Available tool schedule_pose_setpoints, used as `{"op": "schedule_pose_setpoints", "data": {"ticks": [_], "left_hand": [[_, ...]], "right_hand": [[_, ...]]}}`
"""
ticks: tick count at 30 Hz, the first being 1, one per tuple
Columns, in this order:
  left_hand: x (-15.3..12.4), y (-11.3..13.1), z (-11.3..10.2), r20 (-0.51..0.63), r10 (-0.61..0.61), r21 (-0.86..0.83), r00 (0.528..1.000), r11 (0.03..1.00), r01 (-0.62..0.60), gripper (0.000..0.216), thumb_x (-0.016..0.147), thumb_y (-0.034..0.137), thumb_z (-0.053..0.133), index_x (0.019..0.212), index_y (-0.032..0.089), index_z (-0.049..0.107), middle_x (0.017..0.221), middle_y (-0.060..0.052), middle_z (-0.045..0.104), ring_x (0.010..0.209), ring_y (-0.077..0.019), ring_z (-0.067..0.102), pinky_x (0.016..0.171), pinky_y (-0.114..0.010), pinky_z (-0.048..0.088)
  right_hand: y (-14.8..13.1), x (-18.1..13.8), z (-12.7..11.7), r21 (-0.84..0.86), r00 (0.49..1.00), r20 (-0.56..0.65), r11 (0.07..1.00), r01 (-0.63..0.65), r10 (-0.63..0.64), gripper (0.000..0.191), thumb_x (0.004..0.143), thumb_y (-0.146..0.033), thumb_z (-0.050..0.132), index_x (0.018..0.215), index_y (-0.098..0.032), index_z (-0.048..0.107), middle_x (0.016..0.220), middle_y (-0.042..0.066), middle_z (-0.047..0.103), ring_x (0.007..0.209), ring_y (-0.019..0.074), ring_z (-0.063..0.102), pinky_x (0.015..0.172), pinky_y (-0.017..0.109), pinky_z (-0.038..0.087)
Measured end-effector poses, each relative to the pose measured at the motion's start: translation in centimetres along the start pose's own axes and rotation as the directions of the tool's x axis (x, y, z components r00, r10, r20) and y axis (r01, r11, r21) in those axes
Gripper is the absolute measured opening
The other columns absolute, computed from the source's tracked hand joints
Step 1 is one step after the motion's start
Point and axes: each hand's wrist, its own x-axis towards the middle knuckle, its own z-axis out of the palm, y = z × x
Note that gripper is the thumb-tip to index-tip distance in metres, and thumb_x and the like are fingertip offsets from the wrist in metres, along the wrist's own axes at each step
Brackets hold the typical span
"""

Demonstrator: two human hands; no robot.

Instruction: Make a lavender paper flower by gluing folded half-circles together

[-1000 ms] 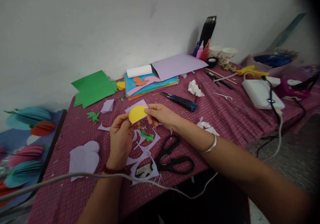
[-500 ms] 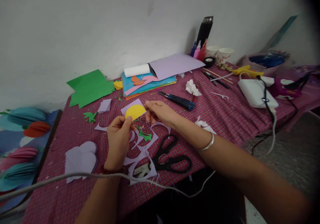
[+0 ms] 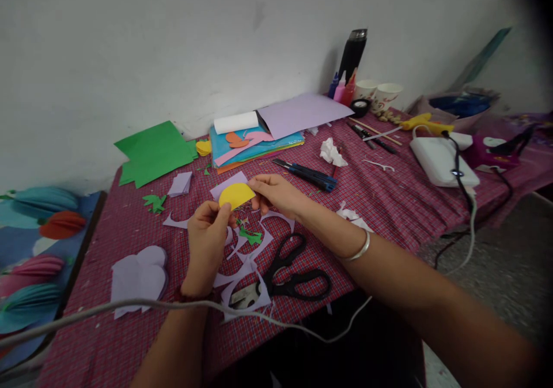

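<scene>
Both my hands hold a yellow half-round paper piece [image 3: 235, 195] with a lilac paper piece [image 3: 226, 183] behind it, above a table covered in a red checked cloth [image 3: 389, 203]. My left hand [image 3: 207, 244] pinches the lower left edge of the papers. My right hand [image 3: 276, 195] pinches their right edge. Below my hands lie lilac paper offcuts [image 3: 246, 261], small green scraps [image 3: 250, 237] and black scissors [image 3: 294, 272].
Lilac heart shapes [image 3: 138, 275] lie at the left. Green sheets [image 3: 151, 151], a coloured paper stack [image 3: 254, 140], a blue cutter [image 3: 309, 174], bottles [image 3: 345, 85], cups [image 3: 380, 94], a glue gun [image 3: 425, 124] and a white box [image 3: 443, 160] stand further back. A grey cable [image 3: 129, 307] crosses the front.
Both hands and the papers have stayed together. The view shifted slightly, and the papers sit a little lower and more level than a second ago.
</scene>
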Motion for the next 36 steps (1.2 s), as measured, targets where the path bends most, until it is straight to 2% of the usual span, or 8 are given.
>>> {"op": "schedule_pose_setpoints", "data": {"ticks": [8,15,22,29,36], "left_hand": [[0.00,0.10,0.00,0.013,0.048,0.066,0.999,0.997,-0.049,0.025,0.081,0.034,0.068,0.065,0.020,0.056,0.057,0.003,0.060,0.052,-0.0105,0.053,0.054,-0.022,0.041],[-0.10,0.16,0.10,0.002,0.028,0.088,1.000,0.996,-0.028,0.024,0.080,0.034,0.068,0.065,0.020,0.056,0.055,0.003,0.060,0.050,-0.0111,0.052,0.051,-0.023,0.040],[-0.15,0.43,0.33,-0.003,0.004,0.090,1.000,0.996,-0.003,0.025,0.079,0.035,0.067,0.063,0.020,0.055,0.053,0.003,0.058,0.046,-0.0109,0.049,0.048,-0.023,0.037],[-0.19,0.65,0.51,-0.014,-0.007,0.080,1.000,0.997,0.008,0.025,0.077,0.033,0.067,0.060,0.020,0.054,0.051,0.003,0.058,0.047,-0.0103,0.050,0.049,-0.022,0.039],[-0.30,0.43,0.49,-0.016,-0.030,0.048,0.999,0.998,0.030,0.023,0.076,0.030,0.068,0.062,0.020,0.054,0.050,0.004,0.057,0.042,-0.0093,0.047,0.043,-0.021,0.035]], "right_hand": [[-0.14,-0.16,0.02,-0.018,1.000,-0.003,1.000,0.013,-0.013,0.028,0.100,-0.022,0.044,0.074,-0.016,0.051,0.048,-0.006,0.058,0.031,0.0041,0.044,0.034,0.013,0.032],[-0.17,-0.20,0.03,-0.028,1.000,0.010,0.999,0.018,-0.017,0.027,0.099,-0.024,0.045,0.074,-0.016,0.051,0.048,-0.006,0.058,0.032,0.0040,0.044,0.035,0.013,0.032],[0.37,-0.11,-0.18,-0.105,0.996,0.018,0.990,0.089,-0.087,0.025,0.090,-0.025,0.062,0.070,-0.015,0.052,0.051,-0.006,0.059,0.035,0.0030,0.045,0.035,0.013,0.031],[0.29,-0.16,-0.23,-0.099,0.997,0.021,0.993,0.070,-0.069,0.027,0.095,-0.030,0.056,0.073,-0.015,0.055,0.051,-0.005,0.059,0.034,0.0033,0.046,0.036,0.014,0.032],[0.31,-0.11,0.06,-0.192,0.998,-0.031,0.980,0.052,-0.059,0.031,0.089,-0.018,0.061,0.061,-0.016,0.048,0.047,-0.006,0.056,0.034,0.0025,0.043,0.036,0.013,0.032]]}}
